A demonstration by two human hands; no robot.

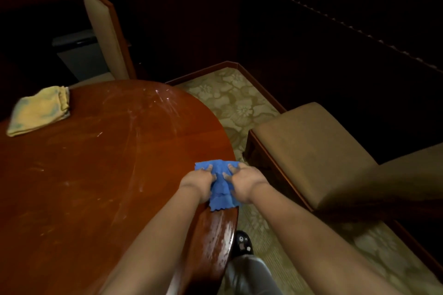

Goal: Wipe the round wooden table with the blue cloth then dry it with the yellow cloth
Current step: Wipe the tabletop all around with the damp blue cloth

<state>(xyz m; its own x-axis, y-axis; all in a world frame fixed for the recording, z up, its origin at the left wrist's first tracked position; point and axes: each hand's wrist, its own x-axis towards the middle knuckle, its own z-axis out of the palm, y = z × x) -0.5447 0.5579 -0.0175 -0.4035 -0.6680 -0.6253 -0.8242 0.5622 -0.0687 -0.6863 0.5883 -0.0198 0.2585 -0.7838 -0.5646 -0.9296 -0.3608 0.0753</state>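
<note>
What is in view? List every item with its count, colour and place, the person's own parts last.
round wooden table: one, reddish brown, left and centre, streaked with wet smears
blue cloth: one, blue, bunched at the table's right edge
yellow cloth: one, yellow, folded, on the table's far left
chairs: two, tan with wood frames, one behind the table, one to the right
carpet: one, beige floral, right of the table
shoe: one, black, below the table edge
left hand: one, grips the blue cloth
right hand: one, grips the blue cloth
</note>
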